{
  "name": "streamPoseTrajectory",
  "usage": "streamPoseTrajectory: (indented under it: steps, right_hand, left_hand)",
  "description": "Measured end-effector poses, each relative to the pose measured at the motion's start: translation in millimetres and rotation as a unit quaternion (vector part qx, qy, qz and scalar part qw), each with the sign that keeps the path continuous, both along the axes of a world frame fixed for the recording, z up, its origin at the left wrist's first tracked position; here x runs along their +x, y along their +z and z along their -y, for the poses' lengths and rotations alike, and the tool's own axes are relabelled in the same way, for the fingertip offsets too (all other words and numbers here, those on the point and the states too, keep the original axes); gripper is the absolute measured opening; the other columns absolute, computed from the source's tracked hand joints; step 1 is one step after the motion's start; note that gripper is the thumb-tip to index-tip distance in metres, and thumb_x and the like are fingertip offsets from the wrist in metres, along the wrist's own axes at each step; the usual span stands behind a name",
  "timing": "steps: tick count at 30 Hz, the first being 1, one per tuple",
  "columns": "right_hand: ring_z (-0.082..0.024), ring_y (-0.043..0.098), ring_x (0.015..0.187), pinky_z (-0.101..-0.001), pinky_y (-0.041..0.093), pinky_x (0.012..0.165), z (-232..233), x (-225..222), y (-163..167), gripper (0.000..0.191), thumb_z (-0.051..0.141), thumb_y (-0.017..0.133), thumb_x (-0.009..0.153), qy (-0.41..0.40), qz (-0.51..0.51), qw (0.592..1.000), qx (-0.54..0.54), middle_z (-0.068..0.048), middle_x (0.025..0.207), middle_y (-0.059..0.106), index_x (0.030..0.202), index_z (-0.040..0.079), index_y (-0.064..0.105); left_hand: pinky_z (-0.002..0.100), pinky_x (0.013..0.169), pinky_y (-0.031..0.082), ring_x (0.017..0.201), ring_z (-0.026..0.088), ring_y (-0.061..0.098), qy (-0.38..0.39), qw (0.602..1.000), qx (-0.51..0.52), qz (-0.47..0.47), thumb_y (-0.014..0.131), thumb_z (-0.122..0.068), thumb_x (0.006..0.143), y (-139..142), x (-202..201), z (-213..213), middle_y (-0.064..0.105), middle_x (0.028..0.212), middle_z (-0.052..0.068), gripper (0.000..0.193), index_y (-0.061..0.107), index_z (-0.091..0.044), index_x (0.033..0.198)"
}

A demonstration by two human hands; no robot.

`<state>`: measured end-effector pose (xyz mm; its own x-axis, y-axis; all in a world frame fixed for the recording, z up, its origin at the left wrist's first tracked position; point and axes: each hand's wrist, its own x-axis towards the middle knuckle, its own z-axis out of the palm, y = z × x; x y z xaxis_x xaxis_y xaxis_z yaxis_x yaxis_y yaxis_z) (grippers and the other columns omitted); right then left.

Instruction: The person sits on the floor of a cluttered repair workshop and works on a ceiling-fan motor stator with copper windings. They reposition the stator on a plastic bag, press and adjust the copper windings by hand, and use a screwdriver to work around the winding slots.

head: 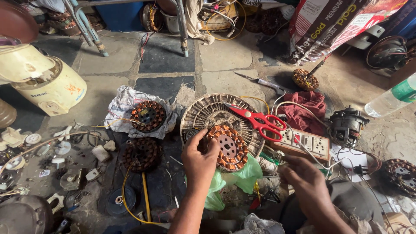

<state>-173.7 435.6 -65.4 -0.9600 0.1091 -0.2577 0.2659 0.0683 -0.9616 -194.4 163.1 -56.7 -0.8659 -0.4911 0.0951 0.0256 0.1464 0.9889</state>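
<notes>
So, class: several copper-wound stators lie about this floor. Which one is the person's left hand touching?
The stator with the perforated pink centre, resting on the round metal fan housing. The left hand lies on its edge; the others lie apart, untouched, one on crumpled paper.

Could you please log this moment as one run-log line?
left hand: on copper-wound stator | right hand: empty, near switch board | red scissors: on fan cover
</notes>
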Motion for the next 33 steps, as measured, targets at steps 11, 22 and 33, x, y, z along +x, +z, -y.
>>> streamPoseTrajectory:
  steps: [11,22,33]
  right_hand:
    - [-0.015,0.08,0.076,-0.0275,0.065,0.069,92.6,-28.2,74.0,0.02,0.002,0.073,0.074,0.339,-0.217,0.872,0.279,-0.007,0.092,0.076,0.094,0.002,0.074]
    - [-0.013,0.075,0.074,-0.0296,0.062,0.066,53.2,-43.8,69.2,0.028,0.01,0.073,0.085,0.191,-0.23,0.892,0.337,-0.009,0.089,0.079,0.112,0.005,0.072]
    - [-0.011,0.076,0.077,-0.0285,0.062,0.072,71.2,-19.9,54.1,0.023,0.01,0.079,0.078,0.248,-0.045,0.932,0.26,-0.005,0.083,0.081,0.1,0.004,0.076]
  left_hand:
    - [0.026,0.062,0.06,0.072,0.011,0.07,-0.006,0.995,-0.079,-0.064,0.071,-0.009,0.085,4.3,3.5,-6.1,0.069,0.091,0.005,0.033,0.07,0.0,0.117]
    - [0.028,0.06,0.06,0.072,0.013,0.07,0.0,0.986,-0.144,-0.08,0.075,-0.009,0.085,13.7,5.0,-11.8,0.066,0.091,0.007,0.033,0.071,-0.003,0.117]
    - [0.038,0.069,0.06,0.082,0.029,0.072,0.006,0.964,-0.198,-0.178,0.077,-0.015,0.085,34.3,17.5,-22.0,0.066,0.096,0.013,0.035,0.069,-0.003,0.117]
